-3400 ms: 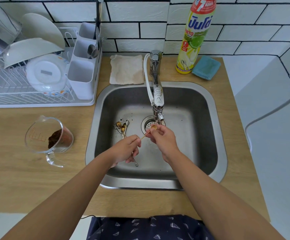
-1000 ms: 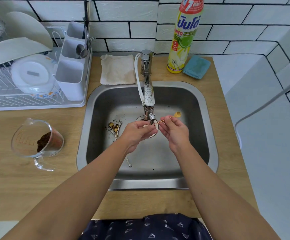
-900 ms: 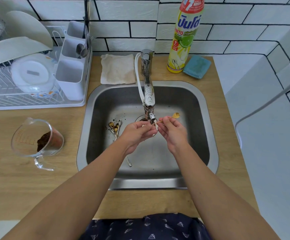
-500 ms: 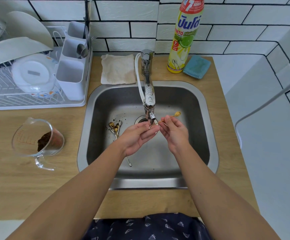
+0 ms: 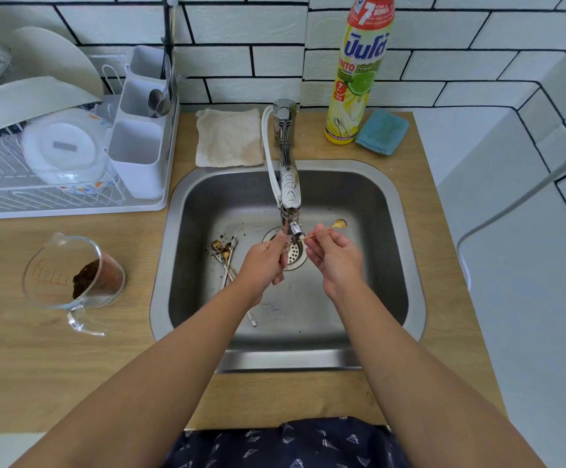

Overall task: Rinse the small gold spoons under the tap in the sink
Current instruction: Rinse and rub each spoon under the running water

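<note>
Over the steel sink [image 5: 406, 251], right hand [image 5: 337, 256] pinches one small gold spoon [image 5: 328, 228] by its handle, bowl raised just right of the tap [image 5: 290, 194] spout. Left hand [image 5: 264, 261] sits under the spout, fingers curled; whether it holds anything cannot be told. Sink floor: a cluster of dirty spoons [image 5: 225, 256] left of the drain, count unclear. Counter: one glass measuring jug [image 5: 69, 271] containing dark brown grounds; one detergent bottle [image 5: 359, 72].
</note>
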A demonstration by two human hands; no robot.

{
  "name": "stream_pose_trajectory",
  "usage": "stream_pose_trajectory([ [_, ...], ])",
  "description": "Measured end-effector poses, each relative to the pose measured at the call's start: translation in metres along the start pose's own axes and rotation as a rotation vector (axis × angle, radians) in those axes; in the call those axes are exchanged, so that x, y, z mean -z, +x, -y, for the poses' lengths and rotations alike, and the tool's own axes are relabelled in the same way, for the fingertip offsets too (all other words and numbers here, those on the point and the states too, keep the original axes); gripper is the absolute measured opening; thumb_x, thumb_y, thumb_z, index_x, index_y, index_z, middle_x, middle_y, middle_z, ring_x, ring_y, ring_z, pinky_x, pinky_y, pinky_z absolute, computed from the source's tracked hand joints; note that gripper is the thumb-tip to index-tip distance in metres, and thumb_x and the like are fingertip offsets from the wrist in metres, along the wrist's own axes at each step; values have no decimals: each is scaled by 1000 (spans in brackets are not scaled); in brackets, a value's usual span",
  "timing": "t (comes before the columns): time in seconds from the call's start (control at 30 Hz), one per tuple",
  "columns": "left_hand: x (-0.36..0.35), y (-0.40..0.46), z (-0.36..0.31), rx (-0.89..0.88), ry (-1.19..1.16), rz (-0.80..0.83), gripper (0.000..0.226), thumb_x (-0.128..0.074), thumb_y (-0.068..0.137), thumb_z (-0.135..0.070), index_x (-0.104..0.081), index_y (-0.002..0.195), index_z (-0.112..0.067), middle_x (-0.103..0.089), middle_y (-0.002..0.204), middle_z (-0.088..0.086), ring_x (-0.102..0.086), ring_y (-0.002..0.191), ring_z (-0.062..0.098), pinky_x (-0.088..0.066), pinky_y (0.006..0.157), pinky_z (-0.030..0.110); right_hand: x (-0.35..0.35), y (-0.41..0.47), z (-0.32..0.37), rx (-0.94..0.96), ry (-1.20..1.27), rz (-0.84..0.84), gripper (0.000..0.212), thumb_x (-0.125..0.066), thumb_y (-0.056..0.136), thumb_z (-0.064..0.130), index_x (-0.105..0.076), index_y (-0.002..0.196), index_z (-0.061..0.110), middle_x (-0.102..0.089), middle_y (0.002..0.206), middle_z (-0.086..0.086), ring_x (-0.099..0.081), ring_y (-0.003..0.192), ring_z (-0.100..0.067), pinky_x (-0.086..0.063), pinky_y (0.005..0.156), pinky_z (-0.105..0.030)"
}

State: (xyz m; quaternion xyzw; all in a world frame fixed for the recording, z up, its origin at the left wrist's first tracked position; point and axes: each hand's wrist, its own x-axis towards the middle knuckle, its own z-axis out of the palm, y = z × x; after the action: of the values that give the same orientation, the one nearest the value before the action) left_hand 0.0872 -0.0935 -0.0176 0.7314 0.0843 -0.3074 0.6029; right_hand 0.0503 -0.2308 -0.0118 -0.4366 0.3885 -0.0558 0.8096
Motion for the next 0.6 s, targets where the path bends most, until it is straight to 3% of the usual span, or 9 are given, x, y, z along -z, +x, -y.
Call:
stream_pose_trajectory([
  [0.1, 2, 0, 0, 64, -140, 131, 35, -44, 107, -33, -60, 85, -12, -49, 58, -6, -41, 43, 9, -44, 56, 24, 2, 1, 0, 11, -18, 27, 8, -71, 96, 17, -70, 95, 10, -78, 86, -1, -73, 70, -8, -60, 66, -21],
  [0.2, 7, -1, 0, 139, -409, 225, 15, -45, 109, -20, -56, 100, -14, -52, 65, -3, -43, 47, 8, -52, 69, 27, 4, 1, 0, 6, -47, 82, 19, -69, 98, 16, -66, 116, 9, -79, 100, -2, -74, 78, -9, -59, 68, -22],
  [0.33, 21, -6, 1, 198, -570, 345, 19, -50, 106, -29, -61, 105, -14, -56, 74, -1, -51, 55, 10, -58, 75, 32, 4, 4, 2, -21, -80, 74, 12, -70, 97, 12, -70, 109, 12, -79, 96, -2, -75, 76, -8, -56, 64, -19],
  [0.43, 26, -12, 5, 97, -196, 289, 16, -56, 103, -30, -59, 114, -19, -63, 90, 2, -59, 60, 12, -58, 73, 28, 2, 3, -1, -59, -96, 64, 5, -72, 95, 12, -71, 100, 14, -79, 86, 1, -74, 72, -7, -57, 65, -20],
  [0.53, 30, -18, 6, -55, 220, 156, 11, -52, 105, -32, -49, 108, -22, -66, 97, 4, -64, 60, 13, -55, 67, 29, -4, -2, -10, -94, -111, 98, 4, -74, 94, 12, -71, 96, 14, -78, 78, 2, -74, 70, -6, -57, 67, -20],
  [0.6, 37, -21, 5, -116, 547, 146, 16, -44, 106, -33, -54, 102, -21, -66, 97, 0, -67, 66, 14, -50, 69, 32, -10, -6, -18, -105, -148, 130, 4, -75, 93, 12, -71, 94, 14, -78, 78, 1, -74, 68, -7, -56, 63, -18],
])
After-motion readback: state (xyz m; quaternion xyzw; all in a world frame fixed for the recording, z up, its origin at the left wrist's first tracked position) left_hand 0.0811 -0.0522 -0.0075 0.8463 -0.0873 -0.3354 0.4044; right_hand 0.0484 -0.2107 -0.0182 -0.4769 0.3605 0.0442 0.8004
